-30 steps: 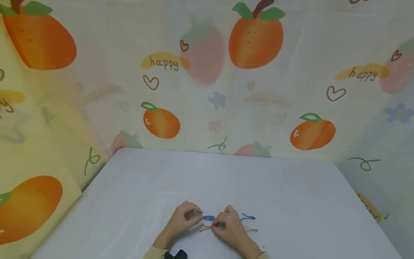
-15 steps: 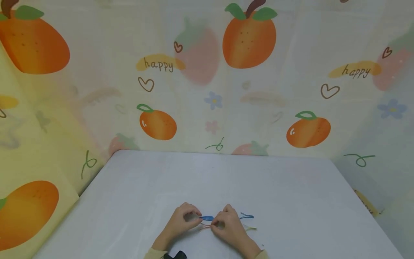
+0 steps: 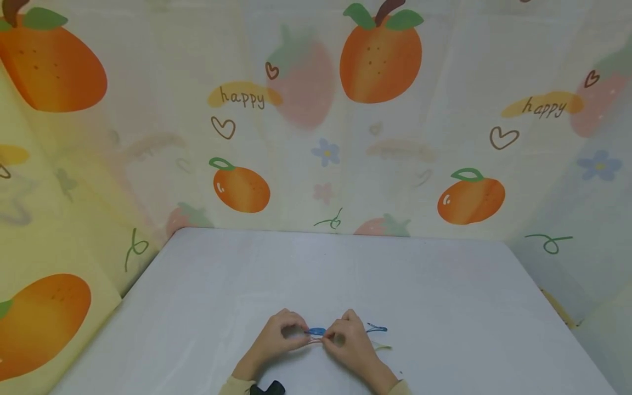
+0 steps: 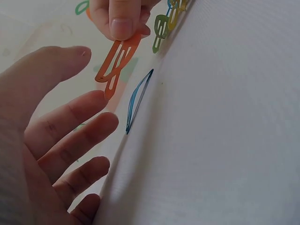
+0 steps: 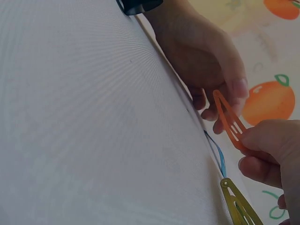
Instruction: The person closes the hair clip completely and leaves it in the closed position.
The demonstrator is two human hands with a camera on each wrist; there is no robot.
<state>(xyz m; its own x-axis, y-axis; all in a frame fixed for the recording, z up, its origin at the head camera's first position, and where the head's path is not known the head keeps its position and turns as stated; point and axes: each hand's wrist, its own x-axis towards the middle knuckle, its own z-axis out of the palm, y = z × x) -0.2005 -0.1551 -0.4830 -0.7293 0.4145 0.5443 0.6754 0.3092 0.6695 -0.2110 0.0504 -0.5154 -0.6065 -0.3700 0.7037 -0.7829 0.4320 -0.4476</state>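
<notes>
my right hand (image 3: pixel 351 343) pinches the slim orange metal-looking snap hair clip (image 4: pixel 108 63) above the white tabletop (image 3: pixel 247 269); my left hand (image 3: pixel 274 333), fingers apart and holding nothing, is just beside its free end. the blue metal-looking snap clip (image 3: pixel 317 331) lies nearby, ends meeting, so i'd judge it done. the orange one looks splayed, unfinished; the green slotted clip (image 4: pixel 160 29) and olive-yellow slotted clip (image 5: pixel 241 198) beyond seem left.

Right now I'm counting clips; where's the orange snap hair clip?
Left wrist view, upper left: the right hand pinches the orange snap hair clip near the blue clip.
</notes>
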